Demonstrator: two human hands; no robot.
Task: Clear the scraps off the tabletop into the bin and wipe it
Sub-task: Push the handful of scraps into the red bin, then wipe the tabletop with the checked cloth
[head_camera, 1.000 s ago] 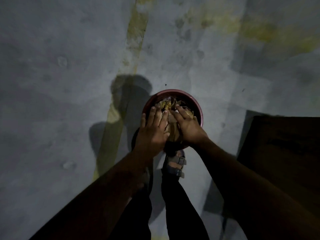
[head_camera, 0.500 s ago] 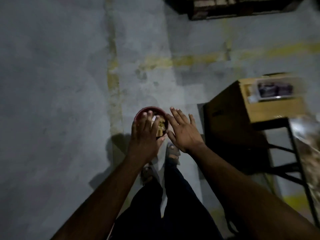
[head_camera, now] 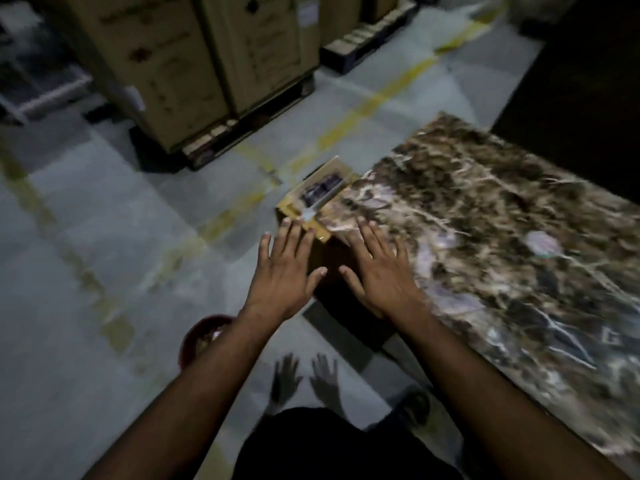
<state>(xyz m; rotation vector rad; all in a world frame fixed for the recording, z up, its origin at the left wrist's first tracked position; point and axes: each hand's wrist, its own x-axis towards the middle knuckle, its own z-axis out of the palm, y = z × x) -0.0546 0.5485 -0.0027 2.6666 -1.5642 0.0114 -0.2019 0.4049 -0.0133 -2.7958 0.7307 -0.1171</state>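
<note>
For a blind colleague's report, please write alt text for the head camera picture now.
Two open, empty hands, left hand and right hand, hover with spread fingers beside a brown marble-patterned tabletop. A round red bin sits on the grey concrete floor, partly hidden behind the left forearm; big cardboard boxes stand behind.

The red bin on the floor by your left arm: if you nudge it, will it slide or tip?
The red bin looks like a low, round bowl, so it would probably slide on the smooth floor rather than tip. It seems to hold scraps, likely light, so a nudge should move it easily. Much of it is hidden behind the forearm.
</note>
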